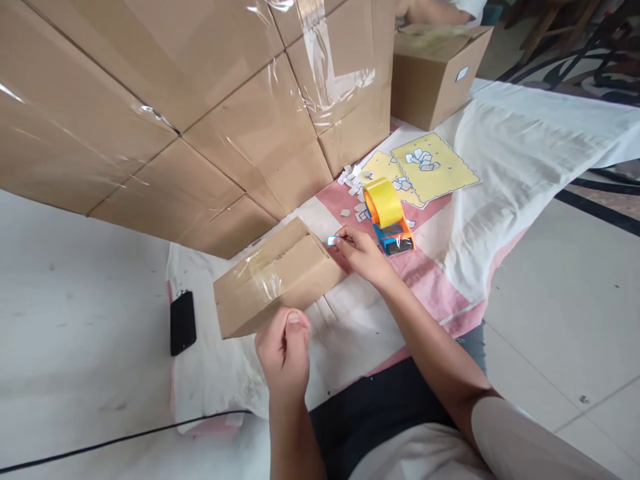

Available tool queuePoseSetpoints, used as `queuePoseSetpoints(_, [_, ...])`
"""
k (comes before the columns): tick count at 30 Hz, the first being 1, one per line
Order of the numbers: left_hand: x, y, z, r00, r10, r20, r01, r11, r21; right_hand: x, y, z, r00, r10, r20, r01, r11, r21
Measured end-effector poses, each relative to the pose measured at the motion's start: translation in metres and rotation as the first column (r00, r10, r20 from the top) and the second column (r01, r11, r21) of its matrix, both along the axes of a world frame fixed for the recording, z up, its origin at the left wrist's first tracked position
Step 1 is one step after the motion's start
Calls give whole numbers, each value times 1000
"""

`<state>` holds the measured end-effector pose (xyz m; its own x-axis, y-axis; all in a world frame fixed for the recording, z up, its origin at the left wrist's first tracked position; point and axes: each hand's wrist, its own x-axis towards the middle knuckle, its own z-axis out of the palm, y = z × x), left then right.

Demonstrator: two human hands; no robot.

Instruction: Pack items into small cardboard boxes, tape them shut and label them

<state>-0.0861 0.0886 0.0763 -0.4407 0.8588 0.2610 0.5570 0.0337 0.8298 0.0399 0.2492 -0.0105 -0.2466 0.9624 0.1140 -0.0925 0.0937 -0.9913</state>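
A taped cardboard box [285,267] lies on the cloth-covered table in front of me. My right hand [357,250] pinches a small white sticker with a blue edge [332,241] close to the box's right end. Curled into a fist, my left hand [285,350] is at the near side of the box, thumb on top; whatever its fingers may hold is hidden. A tape dispenser [393,220] with a yellow roll stands just beyond my right hand.
Stacked taped boxes [240,133] form a wall at the back. Yellow sheets [440,173] bear several small stickers, with loose pieces [353,180] beside them. Another person's arm [435,12] is behind a box [435,73]. A black phone [183,323] lies at the left edge.
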Motion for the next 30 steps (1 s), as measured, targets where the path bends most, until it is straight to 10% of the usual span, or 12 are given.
queuePoseSetpoints(10, [0,2,-19,970,-203,131,206,978,-10,2,1,0,1000,-6,-12,6,1000,-13])
queuePoseSetpoints(30, [19,18,-19,922,-162,351,114,982,153,3,-1,0,999,16,-48,-17,1000,-18])
